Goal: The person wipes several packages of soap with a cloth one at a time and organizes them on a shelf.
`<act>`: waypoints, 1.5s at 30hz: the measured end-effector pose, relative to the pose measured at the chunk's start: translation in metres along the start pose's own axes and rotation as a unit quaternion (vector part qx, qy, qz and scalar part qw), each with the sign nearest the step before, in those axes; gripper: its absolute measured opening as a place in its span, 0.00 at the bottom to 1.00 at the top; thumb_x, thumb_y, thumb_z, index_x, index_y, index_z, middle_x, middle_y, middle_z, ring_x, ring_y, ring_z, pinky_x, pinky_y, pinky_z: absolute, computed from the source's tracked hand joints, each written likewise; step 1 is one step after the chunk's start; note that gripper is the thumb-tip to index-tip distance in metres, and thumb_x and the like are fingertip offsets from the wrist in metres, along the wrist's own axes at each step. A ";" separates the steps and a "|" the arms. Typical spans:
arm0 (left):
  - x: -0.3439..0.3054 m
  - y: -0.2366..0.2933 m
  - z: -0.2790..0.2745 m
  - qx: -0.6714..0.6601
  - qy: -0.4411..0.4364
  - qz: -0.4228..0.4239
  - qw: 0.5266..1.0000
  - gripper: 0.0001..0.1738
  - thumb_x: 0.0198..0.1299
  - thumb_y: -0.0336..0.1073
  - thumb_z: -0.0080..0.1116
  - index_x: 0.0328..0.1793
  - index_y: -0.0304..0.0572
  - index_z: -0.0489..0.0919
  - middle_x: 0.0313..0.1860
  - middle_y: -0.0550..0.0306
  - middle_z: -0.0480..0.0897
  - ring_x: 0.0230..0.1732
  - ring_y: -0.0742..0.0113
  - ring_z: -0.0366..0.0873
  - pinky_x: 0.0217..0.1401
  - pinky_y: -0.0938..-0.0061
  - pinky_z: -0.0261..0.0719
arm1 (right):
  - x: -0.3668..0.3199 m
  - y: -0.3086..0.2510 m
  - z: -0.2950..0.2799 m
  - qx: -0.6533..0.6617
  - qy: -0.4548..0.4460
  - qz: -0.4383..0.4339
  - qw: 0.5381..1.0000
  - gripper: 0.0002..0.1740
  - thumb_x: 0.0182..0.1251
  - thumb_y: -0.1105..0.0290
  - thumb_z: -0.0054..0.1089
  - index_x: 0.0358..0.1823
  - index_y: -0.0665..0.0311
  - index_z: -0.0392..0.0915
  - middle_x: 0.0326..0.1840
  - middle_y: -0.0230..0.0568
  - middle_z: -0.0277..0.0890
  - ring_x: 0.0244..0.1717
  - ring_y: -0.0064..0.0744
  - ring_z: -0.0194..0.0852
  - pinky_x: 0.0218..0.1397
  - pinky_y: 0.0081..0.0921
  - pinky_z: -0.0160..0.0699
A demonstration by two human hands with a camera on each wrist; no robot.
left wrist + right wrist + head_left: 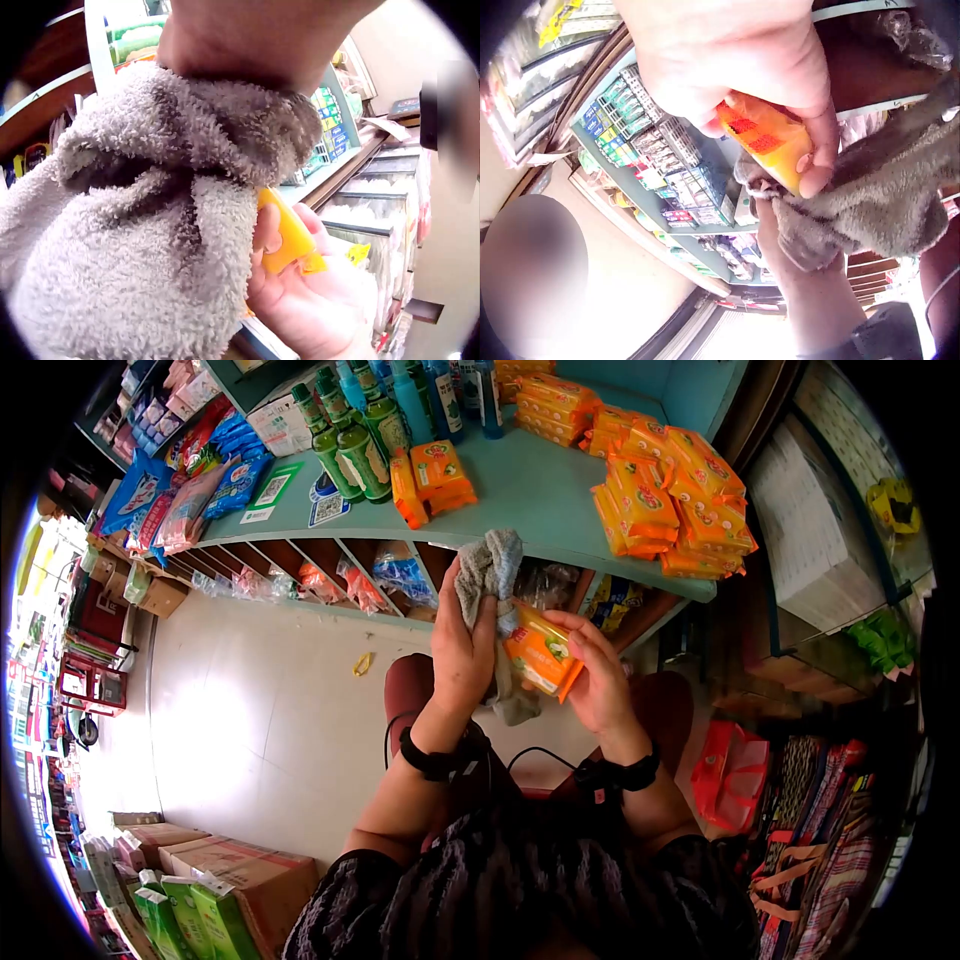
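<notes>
My left hand (pixel 464 650) grips a bunched grey towel (pixel 489 575), whose end hangs down below the fingers. In the left wrist view the fluffy towel (pixel 142 262) fills most of the picture and hides much of that hand. An orange pack of wet wipes (pixel 540 650) is held by my right hand (pixel 603 685), fingers and thumb around its right side. The towel lies against the left end of the pack. From the right wrist the pack (pixel 769 142) shows pinched between thumb and fingers, close beside the towel (pixel 870 195).
On the green counter (pixel 540 490) ahead are a stack of orange wipe packs (pixel 670 500), two more packs (pixel 435 475) and several green bottles (pixel 360 455). Compartments with bagged goods (pixel 400 572) run under its edge. Cardboard boxes (pixel 240 870) stand at lower left, a red bag (pixel 730 775) at right.
</notes>
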State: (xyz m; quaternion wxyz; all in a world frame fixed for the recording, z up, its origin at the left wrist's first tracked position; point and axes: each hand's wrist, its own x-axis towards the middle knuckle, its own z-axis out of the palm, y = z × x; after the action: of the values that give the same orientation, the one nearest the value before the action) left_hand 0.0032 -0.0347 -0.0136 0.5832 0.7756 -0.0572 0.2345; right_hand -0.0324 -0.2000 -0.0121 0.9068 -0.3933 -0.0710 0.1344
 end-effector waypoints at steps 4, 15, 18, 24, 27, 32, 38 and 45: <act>-0.004 -0.009 -0.008 -0.198 -0.043 -0.151 0.967 0.22 0.68 0.34 0.49 0.66 0.34 0.66 0.55 0.49 0.78 0.54 0.63 0.75 0.57 0.74 0.72 | -0.005 0.000 -0.015 -0.013 0.030 -0.005 0.999 0.23 0.69 0.61 0.43 0.58 0.71 0.67 0.55 0.48 0.72 0.55 0.41 0.76 0.48 0.43 0.84; -0.024 0.026 -0.015 -0.393 -0.202 -0.291 0.848 0.25 0.71 0.46 0.47 0.67 0.39 0.66 0.55 0.56 0.76 0.52 0.70 0.75 0.54 0.74 0.75 | -0.012 0.003 -0.024 -0.020 0.055 -0.011 0.998 0.15 0.72 0.58 0.49 0.50 0.60 0.66 0.45 0.42 0.76 0.37 0.32 0.82 0.21 0.29 0.81; -0.027 0.032 -0.011 -0.350 -0.169 -0.304 0.869 0.29 0.70 0.53 0.48 0.66 0.38 0.67 0.57 0.56 0.75 0.54 0.69 0.74 0.56 0.74 0.73 | -0.014 0.007 -0.026 0.004 0.059 -0.020 0.998 0.15 0.72 0.57 0.51 0.48 0.60 0.65 0.43 0.41 0.76 0.34 0.32 0.82 0.18 0.28 0.80; -0.035 0.007 -0.001 -0.407 -0.179 -0.368 0.816 0.26 0.71 0.53 0.45 0.62 0.39 0.70 0.52 0.58 0.78 0.48 0.73 0.76 0.50 0.76 0.76 | -0.015 0.009 -0.029 0.077 0.016 0.001 0.997 0.16 0.72 0.57 0.51 0.48 0.61 0.65 0.41 0.42 0.76 0.32 0.31 0.82 0.16 0.28 0.79; -0.037 0.002 0.001 -0.409 -0.182 -0.354 0.821 0.26 0.72 0.53 0.44 0.62 0.39 0.70 0.51 0.59 0.78 0.47 0.74 0.76 0.50 0.77 0.76 | -0.016 0.006 -0.024 0.013 0.041 -0.016 0.999 0.17 0.72 0.57 0.51 0.48 0.62 0.65 0.40 0.42 0.76 0.30 0.31 0.82 0.16 0.26 0.78; -0.032 0.018 0.000 -0.354 -0.097 -0.294 0.883 0.25 0.72 0.52 0.44 0.63 0.39 0.70 0.52 0.61 0.78 0.49 0.74 0.76 0.51 0.78 0.76 | -0.015 -0.005 -0.024 -0.135 0.101 -0.053 0.984 0.15 0.72 0.58 0.51 0.47 0.63 0.67 0.37 0.41 0.78 0.26 0.27 0.81 0.16 0.23 0.78; -0.025 0.025 -0.006 -0.329 -0.143 -0.206 0.910 0.24 0.71 0.41 0.49 0.67 0.36 0.66 0.59 0.55 0.75 0.59 0.71 0.71 0.62 0.74 0.69 | -0.012 -0.003 -0.026 -0.137 0.137 -0.060 0.979 0.14 0.70 0.60 0.55 0.44 0.63 0.69 0.34 0.35 0.75 0.28 0.24 0.79 0.16 0.23 0.78; -0.034 0.018 -0.006 -0.293 -0.188 -0.185 0.919 0.25 0.70 0.43 0.51 0.66 0.34 0.67 0.56 0.58 0.76 0.57 0.72 0.71 0.61 0.74 0.69 | -0.006 0.004 -0.029 -0.167 0.179 -0.116 0.963 0.13 0.71 0.60 0.52 0.45 0.63 0.70 0.34 0.34 0.74 0.28 0.24 0.79 0.16 0.23 0.76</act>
State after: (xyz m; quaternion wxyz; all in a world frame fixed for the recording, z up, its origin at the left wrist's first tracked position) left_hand -0.0351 -0.0414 -0.0109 0.7961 0.5963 -0.0871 -0.0551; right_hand -0.0324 -0.2194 -0.0348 0.8355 -0.5457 0.0263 -0.0584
